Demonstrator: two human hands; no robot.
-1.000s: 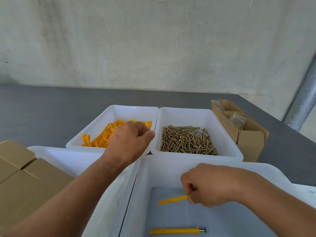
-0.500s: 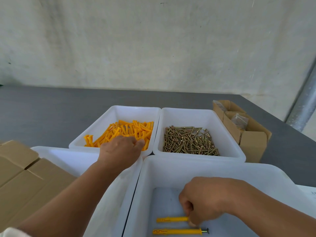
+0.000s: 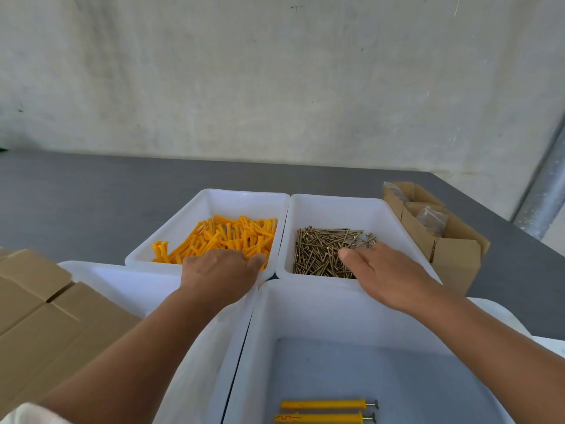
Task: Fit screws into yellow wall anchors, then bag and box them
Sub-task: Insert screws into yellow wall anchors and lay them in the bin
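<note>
left hand: positioned over the near edge of the anchor bin, knuckles up. its fingers bend down into the near part of the yellow anchors, with the thumb tip against the heap at its right. the fingertips are hidden behind the back of the hand, so it cannot be told whether an anchor is gripped.

right hand: positioned over the near right corner of the screw bin. its fingers are fairly straight, close together and reach forward onto the right side of the screws; the thumb points left, above the pile. no screw is seen pinched, and the underside of the fingers is out of view.

the anchor bin and screw bin stand side by side, rims touching, on the grey table.

near bin: directly in front of the person, below both forearms. two fitted anchors lie on its floor at the lower edge of the view, parallel, just beside each other, screw heads pointing right. both are well apart from either hand.

left bin: white, next to the near bin, under the left forearm.

flat cardboard boxes lie at the far left. an open carton stands right of the screw bin and holds clear bags.
</note>
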